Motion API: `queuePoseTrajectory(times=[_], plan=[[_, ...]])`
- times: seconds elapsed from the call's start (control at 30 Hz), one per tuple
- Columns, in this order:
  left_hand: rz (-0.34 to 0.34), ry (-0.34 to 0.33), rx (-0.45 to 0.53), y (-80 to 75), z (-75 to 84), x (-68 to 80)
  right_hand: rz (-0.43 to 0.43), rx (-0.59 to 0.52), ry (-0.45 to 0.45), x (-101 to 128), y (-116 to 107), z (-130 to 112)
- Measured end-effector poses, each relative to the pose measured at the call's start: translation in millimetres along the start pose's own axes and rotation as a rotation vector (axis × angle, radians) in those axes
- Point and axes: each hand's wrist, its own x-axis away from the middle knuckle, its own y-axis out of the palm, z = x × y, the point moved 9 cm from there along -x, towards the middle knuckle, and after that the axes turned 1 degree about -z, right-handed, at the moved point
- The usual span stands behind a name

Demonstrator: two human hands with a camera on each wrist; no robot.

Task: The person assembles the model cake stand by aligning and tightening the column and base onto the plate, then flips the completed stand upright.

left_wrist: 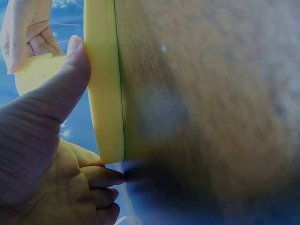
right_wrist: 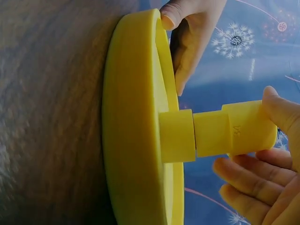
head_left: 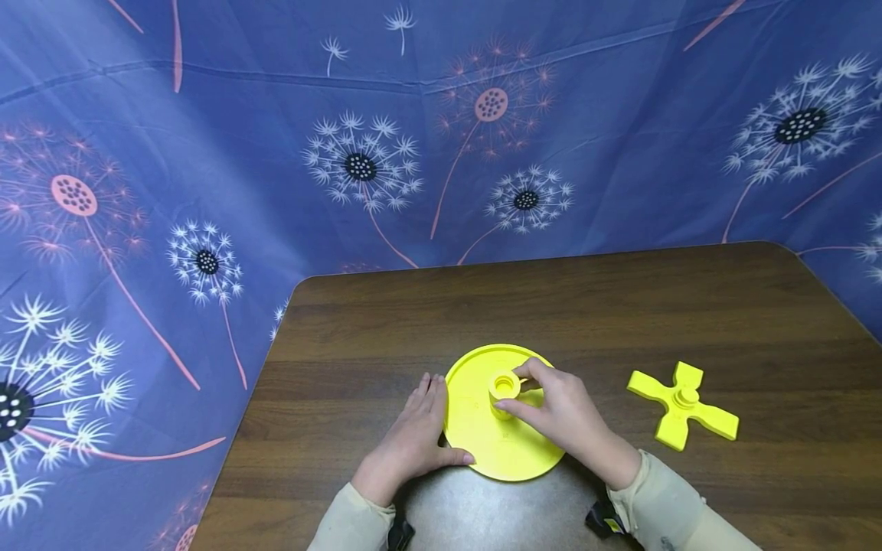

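- Currently the yellow disc (head_left: 482,436) lies flat on the counter (head_left: 592,306), near its front edge and a little left of centre, with a stepped yellow hub (head_left: 504,389) standing upright at its middle.
- Left hand (head_left: 413,436) rests flat at the disc's 9 o'clock, fingers straight along the rim and thumb tip against the edge at about 7 o'clock; nothing is enclosed in it, it only braces.
- Right hand (head_left: 561,413) comes in from 4 o'clock, and its grip is a partial pinch: thumb and fingertips curl round the hub's wide top collar, as the right wrist view shows (right_wrist: 248,129).
- In my judgement, the step goes best with the hub kept square to the disc face; any tilt would likely bind the narrower section in its socket.
- Light, even pressure straight along the axis seems wiser than force from one side.
- The bracing hand should hold the rim steady so the disc neither slides nor spins on the wood.
- Over at 3 o'clock, well apart, a yellow cross piece (head_left: 682,415) lies untouched.
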Motion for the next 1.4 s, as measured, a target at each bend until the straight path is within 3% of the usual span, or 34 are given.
queuePoseTrajectory(times=[0.17, 0.43, 0.6, 0.77, 1.0, 1.2, 1.4], plan=[[0.001, -0.005, 0.005, 0.2, -0.6, -0.3, -0.03, -0.003, -0.028, -2, 0, 1], [-0.01, -0.008, 0.01, 1.0, -1.6, -0.6, -0.207, -0.151, -0.114, -4, 10, -2], [-0.01, -0.002, 0.011, 1.0, -1.2, -0.2, -0.228, -0.151, -0.126, -3, 10, -2], [-0.008, 0.0, 0.016, 0.9, -0.9, -0.1, -0.198, -0.148, -0.088, -4, 9, 1], [-0.016, -0.012, 0.027, 1.5, -2.0, -0.3, -0.088, -0.073, -0.013, -2, 6, 3], [-0.012, -0.009, 0.03, 1.3, -1.8, -0.3, 0.007, 0.014, 0.014, 0, 5, 0], [-0.014, -0.007, 0.021, 2.0, -1.7, -0.4, 0.044, 0.058, 0.016, 1, 4, -2]])
